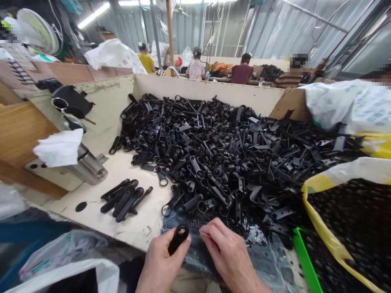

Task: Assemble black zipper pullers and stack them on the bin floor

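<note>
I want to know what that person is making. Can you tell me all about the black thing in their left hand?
The black piece is small, smooth and looks like plastic: a flat, narrow handle shape with a round hole through its upper end. The left hand pinches it by the lower end, so it stands tilted up to the right. It is held just above the near table edge, close to the right hand, which does not touch it.

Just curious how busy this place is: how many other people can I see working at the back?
5, along the far bench: yellow shirt left, white shirt, maroon shirt, striped shirt, and one partly cut off at the right edge. More may be hidden behind the sacks.
</note>
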A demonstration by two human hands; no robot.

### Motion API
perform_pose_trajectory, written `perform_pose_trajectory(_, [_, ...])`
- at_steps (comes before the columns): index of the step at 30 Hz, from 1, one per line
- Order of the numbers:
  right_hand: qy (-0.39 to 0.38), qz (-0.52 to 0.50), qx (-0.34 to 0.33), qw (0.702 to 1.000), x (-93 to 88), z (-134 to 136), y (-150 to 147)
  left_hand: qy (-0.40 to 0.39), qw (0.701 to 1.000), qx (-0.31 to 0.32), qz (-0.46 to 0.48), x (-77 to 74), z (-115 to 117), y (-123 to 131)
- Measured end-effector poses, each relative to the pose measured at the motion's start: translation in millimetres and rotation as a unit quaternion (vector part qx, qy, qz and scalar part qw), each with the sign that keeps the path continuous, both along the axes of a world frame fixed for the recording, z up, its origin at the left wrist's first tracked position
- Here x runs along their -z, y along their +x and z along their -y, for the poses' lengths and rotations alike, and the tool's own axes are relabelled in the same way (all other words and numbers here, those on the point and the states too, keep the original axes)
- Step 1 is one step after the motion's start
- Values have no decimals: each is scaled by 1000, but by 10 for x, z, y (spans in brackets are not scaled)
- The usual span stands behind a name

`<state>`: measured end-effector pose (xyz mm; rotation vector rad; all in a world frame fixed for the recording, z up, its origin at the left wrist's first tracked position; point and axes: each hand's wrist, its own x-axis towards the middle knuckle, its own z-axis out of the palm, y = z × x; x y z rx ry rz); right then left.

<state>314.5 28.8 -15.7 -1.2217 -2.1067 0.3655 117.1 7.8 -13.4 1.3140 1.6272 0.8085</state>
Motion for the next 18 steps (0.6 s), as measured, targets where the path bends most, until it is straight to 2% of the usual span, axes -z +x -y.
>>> perform_pose_trajectory(3, [-28, -115, -33, 992, -101, 31, 59, -69, 971, -33, 228, 27, -6, 76])
perform_pose_trajectory(6, [-37, -157, -47, 986, -137, 74, 109, -122, 933, -39, 337, 14, -12, 187])
perform_pose_trajectory(9, [-42, -168, -54, 983, -105, 109, 134, -127, 925, -35, 356, -48, -17, 274])
perform_pose_trajectory(14, [16, -216, -48, 975, -86, 142, 137, -154, 922, 14, 355, -153, -15, 322])
perform_pose_trajectory(18, [-20, -218, -55, 974, -126, 181, 177, -166, 921, 40, 350, -91, 1, 336])
